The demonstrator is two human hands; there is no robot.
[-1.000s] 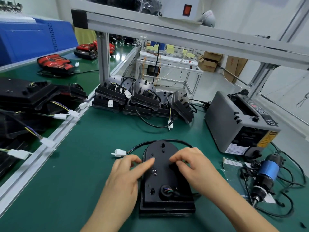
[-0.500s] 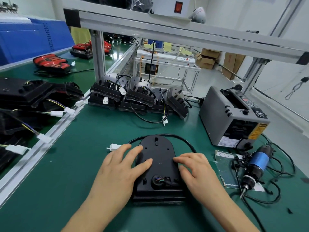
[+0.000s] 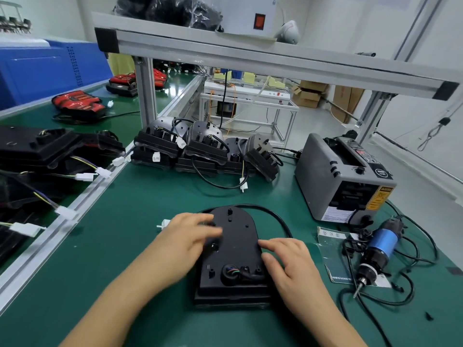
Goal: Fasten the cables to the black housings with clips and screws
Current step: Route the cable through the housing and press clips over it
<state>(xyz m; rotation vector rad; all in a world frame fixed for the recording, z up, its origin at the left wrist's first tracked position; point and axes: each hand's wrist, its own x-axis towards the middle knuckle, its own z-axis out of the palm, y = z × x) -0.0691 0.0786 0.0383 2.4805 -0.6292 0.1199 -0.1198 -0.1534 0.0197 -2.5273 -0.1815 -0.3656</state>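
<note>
A black housing [image 3: 233, 249] lies flat on the green mat [image 3: 140, 221] in front of me, rounded end away. Its black cable [image 3: 273, 216] loops round the far end to a white connector [image 3: 163, 224] at the left. Coloured wires enter a round port [image 3: 229, 274] near the housing's near end. My left hand [image 3: 183, 242] rests on the housing's left side with fingers spread over it, slightly blurred. My right hand [image 3: 288, 261] touches the right edge with straight fingers. Neither hand holds a clip or screw that I can see.
An electric screwdriver [image 3: 375, 251] with a blue body lies at the right on a booklet [image 3: 333, 256], cables around it. A grey tape dispenser [image 3: 340, 176] stands behind it. Several black housings [image 3: 200, 151] are piled at the back, more on the left conveyor [image 3: 32, 151].
The view has shifted while both hands stayed on the housing. My left hand slid further onto the housing's left side; my right hand moved down along the right edge.
</note>
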